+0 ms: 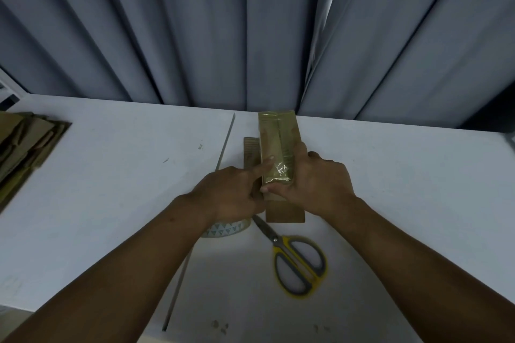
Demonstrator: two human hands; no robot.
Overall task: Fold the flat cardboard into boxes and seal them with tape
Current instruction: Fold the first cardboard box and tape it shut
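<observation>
Cardboard box [278, 133] taped along top, your right hand [320, 184] clamped round its near end, your left hand [231, 192] forefinger pressing straight on it, scissors [298, 259] nearby

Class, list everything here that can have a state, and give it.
Cardboard box: folded, tape along its top.
Left hand: index finger pressing the tape.
Right hand: gripping the box's side.
Scissors: closed, lying flat.
Tape roll: lying flat, partly hidden.
Flat cardboard stack: unfolded.
Curtain: drawn, slight gap.
</observation>
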